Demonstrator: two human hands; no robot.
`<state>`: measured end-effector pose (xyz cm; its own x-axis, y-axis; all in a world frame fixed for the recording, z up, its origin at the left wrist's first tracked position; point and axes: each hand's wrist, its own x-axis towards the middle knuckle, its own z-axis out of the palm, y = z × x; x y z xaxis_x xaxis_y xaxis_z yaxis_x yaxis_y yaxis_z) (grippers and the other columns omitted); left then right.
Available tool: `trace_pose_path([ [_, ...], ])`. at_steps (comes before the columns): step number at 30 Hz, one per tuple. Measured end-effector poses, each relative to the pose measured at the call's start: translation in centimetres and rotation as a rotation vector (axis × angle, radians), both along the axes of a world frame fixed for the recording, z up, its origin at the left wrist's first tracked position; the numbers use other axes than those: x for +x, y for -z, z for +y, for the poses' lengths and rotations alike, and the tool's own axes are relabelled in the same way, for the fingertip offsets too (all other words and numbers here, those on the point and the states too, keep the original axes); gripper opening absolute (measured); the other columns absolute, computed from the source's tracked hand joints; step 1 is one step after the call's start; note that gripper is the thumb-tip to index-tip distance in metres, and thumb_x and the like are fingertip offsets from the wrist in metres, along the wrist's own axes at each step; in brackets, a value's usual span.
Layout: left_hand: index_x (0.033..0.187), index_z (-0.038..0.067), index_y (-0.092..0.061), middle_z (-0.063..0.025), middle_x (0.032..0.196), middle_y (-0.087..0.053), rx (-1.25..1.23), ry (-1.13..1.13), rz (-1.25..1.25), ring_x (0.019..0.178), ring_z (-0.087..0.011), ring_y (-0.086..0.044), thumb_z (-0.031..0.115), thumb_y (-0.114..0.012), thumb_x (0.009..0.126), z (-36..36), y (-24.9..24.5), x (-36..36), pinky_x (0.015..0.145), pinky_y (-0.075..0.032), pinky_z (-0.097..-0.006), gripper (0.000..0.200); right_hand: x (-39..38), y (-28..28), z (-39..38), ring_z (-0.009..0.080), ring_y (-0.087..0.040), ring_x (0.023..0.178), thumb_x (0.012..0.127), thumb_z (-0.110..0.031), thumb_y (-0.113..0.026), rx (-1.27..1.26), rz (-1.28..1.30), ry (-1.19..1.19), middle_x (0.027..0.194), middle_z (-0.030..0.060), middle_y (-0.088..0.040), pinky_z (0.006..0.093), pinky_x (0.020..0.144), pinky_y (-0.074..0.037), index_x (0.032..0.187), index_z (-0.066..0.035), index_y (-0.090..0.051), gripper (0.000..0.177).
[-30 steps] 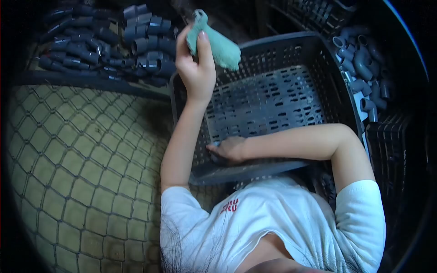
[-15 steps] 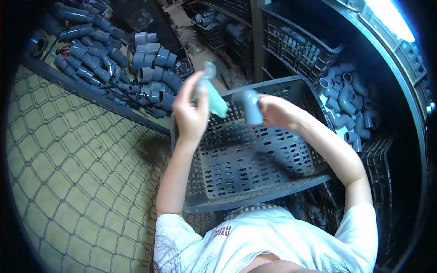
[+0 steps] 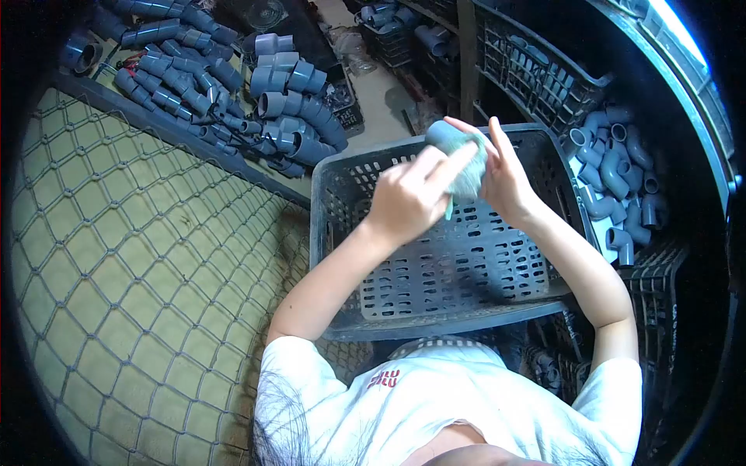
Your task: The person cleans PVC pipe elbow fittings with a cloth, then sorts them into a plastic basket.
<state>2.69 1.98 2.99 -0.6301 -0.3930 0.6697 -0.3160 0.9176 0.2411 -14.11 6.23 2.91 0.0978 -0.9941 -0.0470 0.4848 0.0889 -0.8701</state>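
My left hand (image 3: 412, 194) is closed on a pale green cloth (image 3: 468, 180) and presses it against a grey pipe elbow (image 3: 443, 133). On the other side, my right hand (image 3: 509, 182) grips the elbow, with some fingers extended upward. Cloth and fingers cover most of the fitting; one rounded end shows at the upper left. Both hands are above a black perforated plastic crate (image 3: 458, 326) in front of my body. Only the crate's slotted floor shows beneath them.
Grey pipe fittings (image 3: 291, 105) are heaped in rows at the upper left. More elbows (image 3: 614, 175) are piled at the right, below a black crate (image 3: 536, 70). Chain-link mesh (image 3: 148, 295) spans the left side. A bright lamp (image 3: 680, 31) shines at the upper right.
My left hand has moved right with the cloth, which now touches the elbow. My right hand has shifted right and slightly up, still holding the elbow. The whole view has shifted slightly.
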Motion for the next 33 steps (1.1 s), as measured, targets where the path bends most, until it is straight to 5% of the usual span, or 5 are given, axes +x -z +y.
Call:
trace_pose_path([
  [5, 0.130, 0.000, -0.054, -0.0225, 0.107, -0.064, 0.161, -0.099, 0.185, 0.090, -0.0388, -0.065, -0.008, -0.052, 0.075, -1.6, 0.8, 0.1, 0.078, -0.054, -0.0421, 0.056, -1.2, -0.5, 0.1, 0.0195, -0.052, 0.116, 0.097, -0.068, -0.016, -0.068, 0.101, -0.059, 0.133, 0.0095, -0.052, 0.0396, 0.095, -0.044, 0.145, -0.014, -0.039, 0.076],
  [11, 0.131, 0.004, -0.054, -0.0118, 0.092, -0.062, -0.102, 0.082, 0.095, 0.068, -0.0278, -0.066, -0.004, -0.063, 0.066, -0.5, 1.9, -0.7, 0.062, -0.056, -0.0361, 0.066, -0.4, 0.8, 0.1, 0.0159, -0.062, 0.098, 0.096, -0.070, -0.021, -0.019, 0.168, -0.009, 0.105, 0.0073, -0.066, 0.0314, 0.089, -0.048, 0.127, -0.008, -0.058, 0.078],
  [13, 0.130, 0.004, -0.056, -0.0094, 0.090, -0.062, -0.072, -0.016, 0.077, 0.066, -0.0248, -0.065, -0.003, -0.064, 0.065, -0.9, 1.6, -0.9, 0.060, -0.055, -0.0330, 0.066, 0.3, 0.3, 0.3, 0.0138, -0.062, 0.095, 0.097, -0.068, -0.022, 0.305, 0.158, 0.172, 0.103, 0.0058, -0.066, 0.0311, 0.088, -0.048, 0.123, -0.007, -0.059, 0.076],
  [26, 0.128, 0.009, -0.059, -0.0116, 0.092, -0.062, 0.132, -0.016, 0.067, 0.069, -0.0293, -0.063, -0.007, -0.056, 0.067, -0.4, 2.5, -1.0, 0.062, -0.053, -0.0379, 0.063, -0.2, 2.2, 0.2, 0.0247, -0.051, 0.122, 0.100, -0.060, -0.015, 0.576, -0.169, 0.088, 0.129, 0.0110, -0.056, 0.0463, 0.103, -0.039, 0.131, -0.009, -0.050, 0.070],
  [33, 0.128, 0.008, -0.058, -0.0152, 0.098, -0.064, 0.284, -0.001, -0.003, 0.076, -0.0339, -0.065, -0.006, -0.052, 0.071, -1.0, 2.4, -0.6, 0.070, -0.054, -0.0406, 0.058, 0.1, 1.9, 0.5, 0.0208, -0.050, 0.122, 0.099, -0.059, -0.030, 0.436, 0.053, 0.047, 0.132, 0.0126, -0.054, 0.0443, 0.100, -0.040, 0.135, -0.009, -0.047, 0.064],
])
